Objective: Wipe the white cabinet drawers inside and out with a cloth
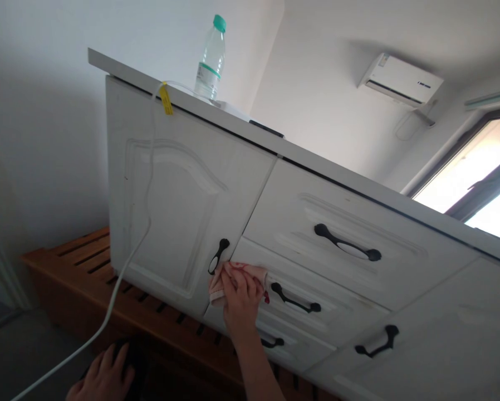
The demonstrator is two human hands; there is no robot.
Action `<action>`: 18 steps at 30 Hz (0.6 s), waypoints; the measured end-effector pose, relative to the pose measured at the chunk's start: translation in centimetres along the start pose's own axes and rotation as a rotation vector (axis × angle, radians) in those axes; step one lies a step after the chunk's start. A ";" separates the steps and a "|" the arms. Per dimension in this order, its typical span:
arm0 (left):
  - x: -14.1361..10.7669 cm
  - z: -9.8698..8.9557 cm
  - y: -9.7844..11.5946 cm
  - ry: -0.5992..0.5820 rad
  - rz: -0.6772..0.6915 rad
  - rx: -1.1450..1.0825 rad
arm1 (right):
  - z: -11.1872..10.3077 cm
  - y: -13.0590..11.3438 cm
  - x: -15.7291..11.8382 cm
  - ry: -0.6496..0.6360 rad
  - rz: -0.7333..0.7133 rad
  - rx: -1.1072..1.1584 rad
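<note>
My right hand (242,301) presses a pink cloth (253,273) against the front of a white cabinet (170,184), beside the lower end of the left door's black handle (219,256). Part of the cloth shows around the fingers, between that handle and the handle of the middle drawer (295,299). At the bottom left, my left hand (103,376) rests on a dark thing that I cannot make out, its fingers spread a little.
A clear bottle (211,61) with a green cap stands on the cabinet top. A white cable (115,292) with a yellow tag hangs down the left door. Under the cabinet is a slatted wooden bench (77,250). An air conditioner (401,81) hangs at upper right.
</note>
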State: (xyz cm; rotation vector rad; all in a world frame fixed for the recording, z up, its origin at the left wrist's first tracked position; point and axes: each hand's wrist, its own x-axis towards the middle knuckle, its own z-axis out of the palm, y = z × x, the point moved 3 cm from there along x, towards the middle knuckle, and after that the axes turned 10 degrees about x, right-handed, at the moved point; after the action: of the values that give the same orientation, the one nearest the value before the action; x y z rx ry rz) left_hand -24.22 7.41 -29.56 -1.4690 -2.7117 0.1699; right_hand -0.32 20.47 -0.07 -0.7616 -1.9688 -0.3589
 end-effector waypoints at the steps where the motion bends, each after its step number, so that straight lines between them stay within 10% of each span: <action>1: -0.1 -0.2 0.1 -0.001 0.005 -0.023 | 0.1 0.1 -0.8 -0.002 -0.005 0.004; 9: 0.5 0.7 0.1 0.010 -0.009 0.000 | -1.8 2.8 -6.6 0.007 0.060 -0.084; 18: 0.7 1.7 -0.3 0.029 -0.024 -0.069 | -17.1 13.4 -15.7 0.145 0.155 -0.364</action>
State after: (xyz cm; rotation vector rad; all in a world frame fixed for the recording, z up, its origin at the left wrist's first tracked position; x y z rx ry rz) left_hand -24.99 7.75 -31.19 -1.4438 -2.7368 0.0545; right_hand 25.43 15.81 -5.99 -1.0809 -1.7156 -0.6710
